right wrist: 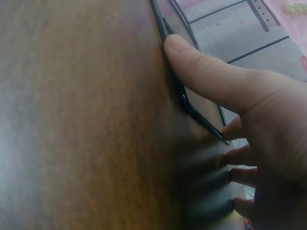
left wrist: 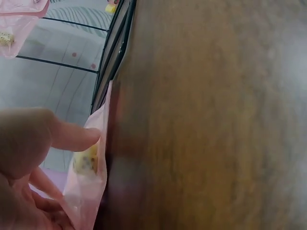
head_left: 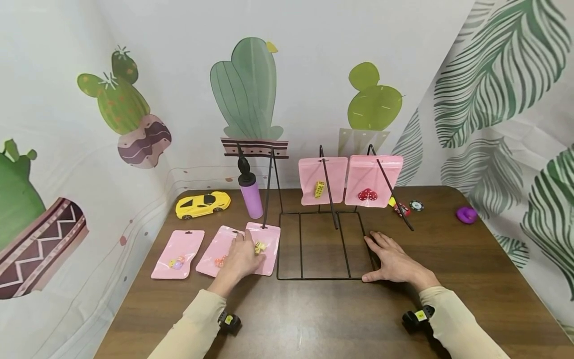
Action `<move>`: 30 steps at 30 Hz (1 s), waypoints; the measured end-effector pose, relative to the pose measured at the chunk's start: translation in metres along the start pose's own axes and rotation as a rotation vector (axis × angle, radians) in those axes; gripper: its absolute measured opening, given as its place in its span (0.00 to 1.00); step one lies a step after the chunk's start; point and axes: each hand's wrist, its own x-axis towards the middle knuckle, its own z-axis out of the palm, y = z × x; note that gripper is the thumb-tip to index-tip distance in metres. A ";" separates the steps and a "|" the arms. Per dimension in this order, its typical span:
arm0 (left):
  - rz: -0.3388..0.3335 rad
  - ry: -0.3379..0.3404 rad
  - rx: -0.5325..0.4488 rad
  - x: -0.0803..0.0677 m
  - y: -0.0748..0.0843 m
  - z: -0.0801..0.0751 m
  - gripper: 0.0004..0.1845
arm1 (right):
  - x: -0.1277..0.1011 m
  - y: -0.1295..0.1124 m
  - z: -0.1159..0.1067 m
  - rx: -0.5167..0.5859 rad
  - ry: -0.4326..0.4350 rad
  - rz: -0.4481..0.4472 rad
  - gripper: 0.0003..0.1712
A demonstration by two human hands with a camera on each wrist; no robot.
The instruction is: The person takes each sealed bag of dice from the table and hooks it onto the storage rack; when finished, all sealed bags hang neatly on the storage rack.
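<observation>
My left hand (head_left: 244, 252) lies flat on a pink pouch (head_left: 270, 249) holding yellow dice, next to the left edge of a black wire rack (head_left: 314, 278). In the left wrist view the thumb (left wrist: 72, 136) touches that pouch (left wrist: 91, 158) over the dice. My right hand (head_left: 390, 262) rests open on the wooden table (head_left: 314, 319) at the rack's front right corner. Its thumb (right wrist: 206, 72) presses against the base wire (right wrist: 189, 103). Two pink pouches hang on the rack's hooks, one with yellow dice (head_left: 311, 174) and one with red dice (head_left: 372, 179).
Two more pink pouches (head_left: 177, 252) (head_left: 214, 252) lie left of my left hand. A yellow toy car (head_left: 203, 204) and a purple pump bottle (head_left: 251, 197) stand behind them. A poker chip (head_left: 416, 205) and a purple object (head_left: 467, 215) sit at the back right.
</observation>
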 end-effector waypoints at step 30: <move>0.091 0.205 -0.229 -0.029 0.012 -0.021 0.62 | 0.000 -0.003 0.000 -0.003 0.020 -0.021 0.66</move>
